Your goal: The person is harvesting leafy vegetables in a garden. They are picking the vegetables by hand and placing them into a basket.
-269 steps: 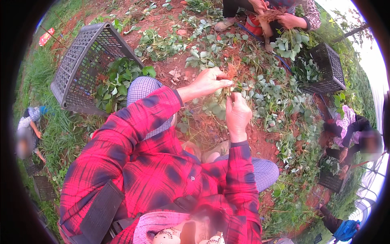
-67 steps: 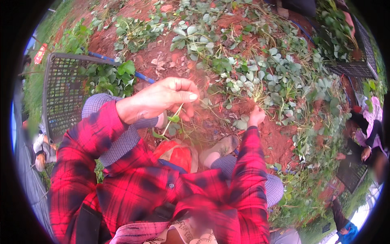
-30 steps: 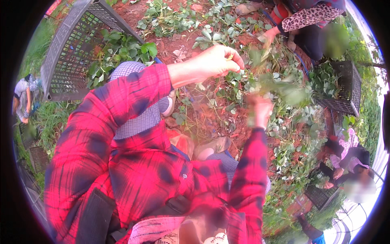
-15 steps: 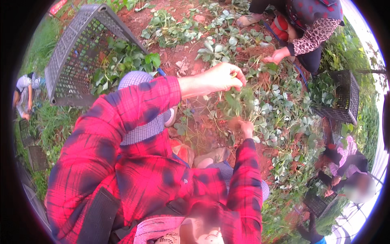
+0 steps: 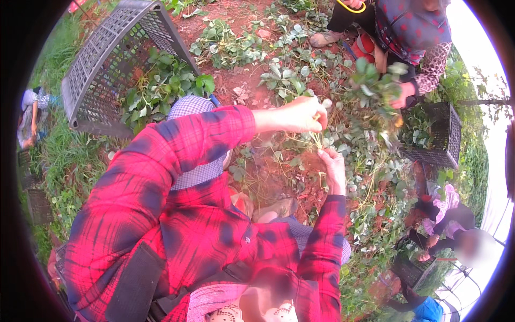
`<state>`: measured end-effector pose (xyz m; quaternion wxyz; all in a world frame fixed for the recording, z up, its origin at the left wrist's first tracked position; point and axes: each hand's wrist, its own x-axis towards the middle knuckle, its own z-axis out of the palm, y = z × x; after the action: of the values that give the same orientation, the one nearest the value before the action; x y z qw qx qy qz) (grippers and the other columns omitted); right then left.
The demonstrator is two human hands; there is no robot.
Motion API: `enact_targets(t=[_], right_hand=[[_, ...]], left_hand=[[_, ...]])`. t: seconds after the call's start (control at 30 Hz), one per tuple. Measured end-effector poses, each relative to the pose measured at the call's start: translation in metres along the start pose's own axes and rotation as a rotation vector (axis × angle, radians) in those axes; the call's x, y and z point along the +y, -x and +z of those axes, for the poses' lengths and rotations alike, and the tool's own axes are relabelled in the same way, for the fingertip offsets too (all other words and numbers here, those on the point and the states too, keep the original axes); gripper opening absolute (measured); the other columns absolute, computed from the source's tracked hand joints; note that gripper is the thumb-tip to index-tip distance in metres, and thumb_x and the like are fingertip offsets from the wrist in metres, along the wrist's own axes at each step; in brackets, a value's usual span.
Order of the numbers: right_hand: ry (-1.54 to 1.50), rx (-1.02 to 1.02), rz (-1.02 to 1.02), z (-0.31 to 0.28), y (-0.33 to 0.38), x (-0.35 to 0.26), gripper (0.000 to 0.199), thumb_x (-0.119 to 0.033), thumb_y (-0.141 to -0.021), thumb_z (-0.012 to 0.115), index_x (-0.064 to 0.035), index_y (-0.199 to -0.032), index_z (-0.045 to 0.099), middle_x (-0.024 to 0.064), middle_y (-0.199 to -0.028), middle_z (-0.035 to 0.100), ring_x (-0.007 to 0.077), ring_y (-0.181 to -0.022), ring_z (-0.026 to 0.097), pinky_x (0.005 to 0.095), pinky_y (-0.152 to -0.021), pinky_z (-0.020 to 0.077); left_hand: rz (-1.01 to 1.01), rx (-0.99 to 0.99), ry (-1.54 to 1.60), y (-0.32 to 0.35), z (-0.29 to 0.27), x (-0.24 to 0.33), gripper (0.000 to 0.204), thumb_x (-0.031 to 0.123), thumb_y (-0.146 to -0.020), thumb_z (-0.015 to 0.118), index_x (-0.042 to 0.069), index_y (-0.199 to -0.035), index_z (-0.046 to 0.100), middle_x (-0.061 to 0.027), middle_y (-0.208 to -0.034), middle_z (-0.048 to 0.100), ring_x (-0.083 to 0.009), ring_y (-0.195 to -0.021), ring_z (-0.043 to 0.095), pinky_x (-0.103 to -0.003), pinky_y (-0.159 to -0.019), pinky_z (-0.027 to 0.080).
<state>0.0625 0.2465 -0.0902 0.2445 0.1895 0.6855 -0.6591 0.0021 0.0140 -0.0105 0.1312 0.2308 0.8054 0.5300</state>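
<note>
In front of me, my left hand is closed, with its fingertips pinching thin pale plant stems. A small yellow bit shows at those fingertips; what it is I cannot make out. Just below, my right hand reaches up, its thumb and fingers closed on the lower end of the same stems. The two hands are a short gap apart above reddish soil. Cut or pulled leafy plants lie thickly to the right of my hands.
A tilted black plastic crate with leafy plants stands at the left. Across at the upper right, a co-worker holds a leafy bunch and a yellow-handled tool. Another crate and another person are at the right.
The blurred leafy bunch between my hands no longer shows; pale stems stretch there instead. My right hand has risen closer to the left. The co-worker now lifts a leafy bunch toward the crate.
</note>
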Motion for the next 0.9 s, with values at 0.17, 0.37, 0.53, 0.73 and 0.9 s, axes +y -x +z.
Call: enact_targets(t=[0.17,0.37,0.53,0.73,0.9], right_hand=[[0.177,-0.12,-0.14,0.031,0.035,-0.062,0.014,-0.015,-0.076,0.062,-0.003,-0.081,0.06,-0.0011,-0.069,0.058,0.0038,-0.057,0.05,0.017,-0.049,0.0374],[0.158,-0.167,-0.2,0.037,0.061,-0.081,0.02,-0.015,-0.074,0.064,-0.0029,-0.09,0.061,-0.0007,-0.075,0.059,0.0038,-0.061,0.05,0.0172,-0.052,0.0373],[0.141,-0.061,-0.206,0.017,0.078,-0.074,0.019,-0.009,-0.073,0.063,-0.0006,-0.09,0.06,-0.0019,-0.071,0.057,0.0038,-0.057,0.047,0.0185,-0.05,0.0359],[0.16,0.397,-0.473,0.012,0.091,-0.068,0.011,-0.008,-0.078,0.057,-0.001,-0.085,0.061,-0.0011,-0.068,0.056,0.0036,-0.056,0.045,0.0173,-0.05,0.0348],[0.628,0.45,-0.853,0.061,0.076,-0.056,0.013,-0.008,-0.076,0.06,-0.0022,-0.087,0.061,-0.0005,-0.069,0.057,0.0053,-0.059,0.049,0.0179,-0.053,0.0389]], left_hand=[[0.199,-0.145,-0.069,0.011,0.023,-0.003,0.025,0.011,-0.069,0.052,0.005,-0.091,0.062,-0.0134,-0.084,0.062,-0.0264,-0.078,0.06,-0.034,-0.065,0.046],[0.225,-0.15,0.016,0.016,0.011,0.009,0.025,0.013,-0.07,0.056,0.005,-0.093,0.062,-0.0129,-0.081,0.063,-0.0232,-0.075,0.061,-0.032,-0.067,0.047],[0.018,-0.068,-0.005,0.016,-0.004,0.008,0.022,0.016,-0.07,0.061,0.004,-0.089,0.063,-0.0103,-0.082,0.064,-0.0202,-0.077,0.061,-0.031,-0.07,0.047],[-0.104,0.06,0.04,0.014,-0.012,-0.01,0.025,0.018,-0.069,0.063,0.003,-0.088,0.062,-0.0124,-0.086,0.063,-0.021,-0.081,0.06,-0.031,-0.073,0.046],[-0.053,0.081,0.043,0.014,-0.001,-0.006,0.025,0.019,-0.068,0.063,0.005,-0.089,0.063,-0.0105,-0.079,0.063,-0.0191,-0.077,0.06,-0.032,-0.068,0.046]])
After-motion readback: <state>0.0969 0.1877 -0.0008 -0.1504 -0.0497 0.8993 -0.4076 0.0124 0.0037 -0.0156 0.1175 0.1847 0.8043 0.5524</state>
